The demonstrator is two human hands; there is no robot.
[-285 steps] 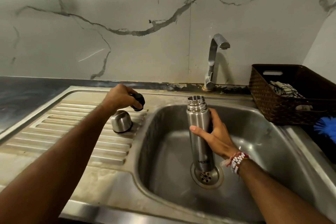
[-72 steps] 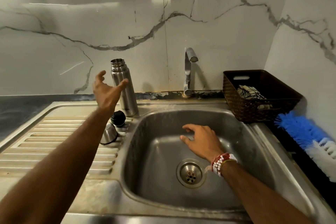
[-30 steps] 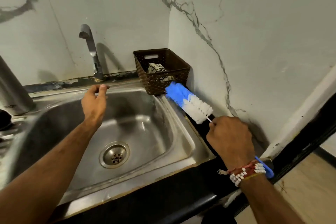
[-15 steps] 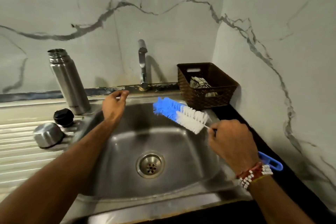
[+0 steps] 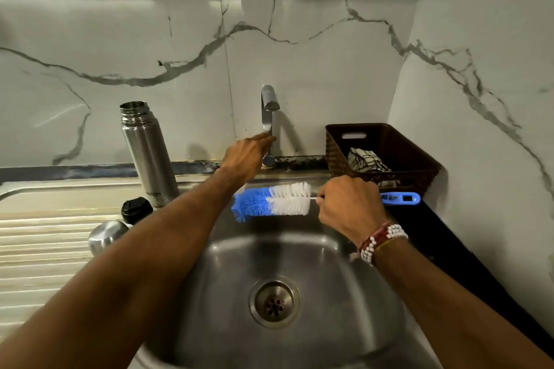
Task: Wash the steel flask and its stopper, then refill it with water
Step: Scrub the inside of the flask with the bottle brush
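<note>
Steel flask (image 5: 148, 156) stands far left: stiff, prob. slick when wet, so grip mid-body; right hand (image 5: 350, 207) fingers curl round brush (image 5: 271, 204), left hand (image 5: 245, 156) fingers straight at tap (image 5: 267, 117).

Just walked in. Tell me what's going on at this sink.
A person seems to be getting ready to scrub a steel flask. The right hand grips a bottle brush over the sink, while the left hand reaches to the tap, fingers touching it; no water shows. The flask stands open on the drainboard, its black stopper and steel cap beside it.
</note>
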